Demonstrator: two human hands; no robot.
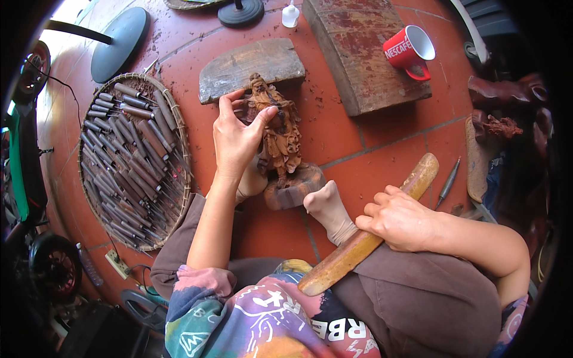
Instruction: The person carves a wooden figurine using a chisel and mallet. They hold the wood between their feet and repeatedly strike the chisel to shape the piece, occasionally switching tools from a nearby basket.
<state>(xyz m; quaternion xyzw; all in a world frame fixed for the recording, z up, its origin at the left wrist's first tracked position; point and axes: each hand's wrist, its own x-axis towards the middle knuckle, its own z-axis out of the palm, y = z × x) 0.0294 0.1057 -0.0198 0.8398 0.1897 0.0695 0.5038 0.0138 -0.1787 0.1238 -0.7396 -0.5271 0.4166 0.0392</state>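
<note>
My left hand [236,140] is closed on a carved wooden figurine [279,134], with the thumb across its front and the fingers at its side. The figurine leans back, its head against a worn wooden block [250,70]. Its round base [298,186] rests between my feet. Over my right thigh, my right hand [399,219] grips a long, smooth wooden bar [343,259], which lies slantwise toward my lap. A slim dark carving tool [449,184] lies on the floor just beyond my right hand.
To the left, a round woven basket [186,206] holds many carving tools [134,161]. A heavy wooden block [364,59] at the back right carries a red mug [407,51]. A small white bottle [290,17] stands behind. Wood chips dot the red tiled floor [388,158]. A power strip [117,264] sits lower left.
</note>
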